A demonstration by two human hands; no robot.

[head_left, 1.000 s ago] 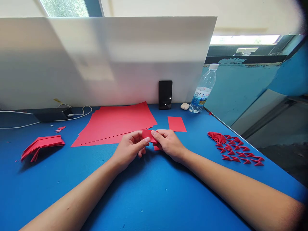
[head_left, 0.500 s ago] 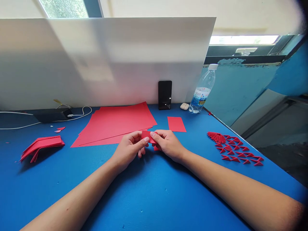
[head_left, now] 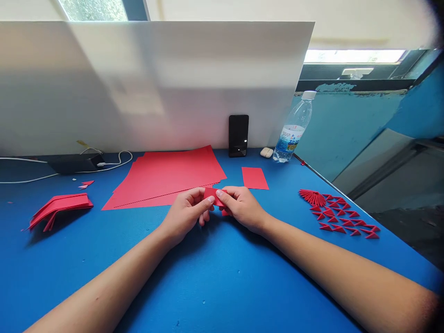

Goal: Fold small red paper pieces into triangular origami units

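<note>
A small piece of red paper [head_left: 210,192] is pinched between both hands above the blue table [head_left: 204,282]. My left hand [head_left: 185,212] grips its left side with thumb and fingers. On the right side, my right hand [head_left: 244,208] presses a thumb on the paper's face, its other fingers behind. Another bit of red paper [head_left: 225,213] shows just under the right hand, partly hidden. Beyond the hands lie large red sheets [head_left: 173,171] in a loose stack. A single red paper rectangle [head_left: 255,178] rests behind the right hand.
Folded red paper triangles [head_left: 342,217] sit in rows at the right, beside a fanned red paper bundle [head_left: 312,197]. Bent red strips [head_left: 62,206] lie at left near a black power adapter [head_left: 74,163]. A phone [head_left: 238,135], white earbud case [head_left: 266,152] and bottle [head_left: 293,132] stand behind.
Both hands keep the same pinch on the red paper, almost motionless. The whole view has shifted very slightly.
</note>
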